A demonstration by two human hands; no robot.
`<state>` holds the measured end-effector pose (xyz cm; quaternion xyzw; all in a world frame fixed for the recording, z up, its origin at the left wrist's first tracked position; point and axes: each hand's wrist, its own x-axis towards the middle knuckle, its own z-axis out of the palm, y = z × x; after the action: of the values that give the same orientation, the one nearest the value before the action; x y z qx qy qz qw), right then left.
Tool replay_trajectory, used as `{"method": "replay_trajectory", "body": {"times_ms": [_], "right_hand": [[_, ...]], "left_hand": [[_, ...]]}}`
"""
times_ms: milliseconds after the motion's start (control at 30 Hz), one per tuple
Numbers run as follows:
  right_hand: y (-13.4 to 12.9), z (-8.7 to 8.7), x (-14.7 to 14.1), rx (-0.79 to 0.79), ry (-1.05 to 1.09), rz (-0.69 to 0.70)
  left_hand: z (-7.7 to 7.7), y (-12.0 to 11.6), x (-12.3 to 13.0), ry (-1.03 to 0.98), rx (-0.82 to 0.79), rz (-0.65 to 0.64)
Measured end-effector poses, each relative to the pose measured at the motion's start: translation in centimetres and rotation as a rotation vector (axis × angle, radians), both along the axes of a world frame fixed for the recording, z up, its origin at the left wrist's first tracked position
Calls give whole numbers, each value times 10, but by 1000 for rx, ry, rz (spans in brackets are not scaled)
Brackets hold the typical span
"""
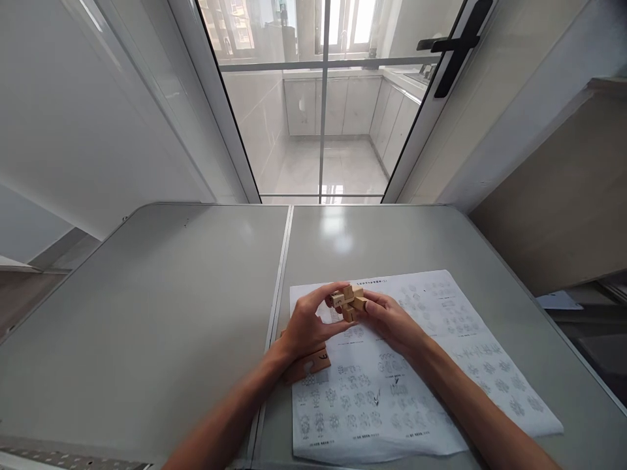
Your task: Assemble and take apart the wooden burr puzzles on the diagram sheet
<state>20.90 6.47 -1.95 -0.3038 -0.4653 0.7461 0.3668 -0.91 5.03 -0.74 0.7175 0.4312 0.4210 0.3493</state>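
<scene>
A small puzzle of interlocking light wooden pieces [349, 301] is held just above a printed paper sheet [421, 411]. My left hand [313, 318] grips it from the left, thumb below and fingers over the top. From the right, my right hand [392, 321] closes its fingers on the puzzle's right side. Beneath my left wrist lies a reddish-brown wooden block or box [313, 364] with a dark mark, partly hidden by the wrist. Small line diagrams and a few pen ticks cover the sheet.
The grey folding table [196, 294] has a pale seam [281, 261] running front to back, left of the sheet. Beyond its far edge stands a glass door [353, 117] with a black handle [458, 44].
</scene>
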Motion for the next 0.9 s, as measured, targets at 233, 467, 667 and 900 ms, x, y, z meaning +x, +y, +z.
{"method": "replay_trajectory", "body": {"times_ms": [233, 467, 667, 900], "right_hand": [[1, -13, 4, 24, -57, 13], [3, -13, 8, 96, -111, 47], [2, -13, 7, 160, -128, 59], [-6, -10, -6, 124, -24, 4]], "left_hand": [[5, 2, -1, 37, 2, -111], [0, 2, -4, 64, 2, -158], [-4, 3, -5, 109, 76, -184], [4, -1, -2, 44, -15, -116]]}}
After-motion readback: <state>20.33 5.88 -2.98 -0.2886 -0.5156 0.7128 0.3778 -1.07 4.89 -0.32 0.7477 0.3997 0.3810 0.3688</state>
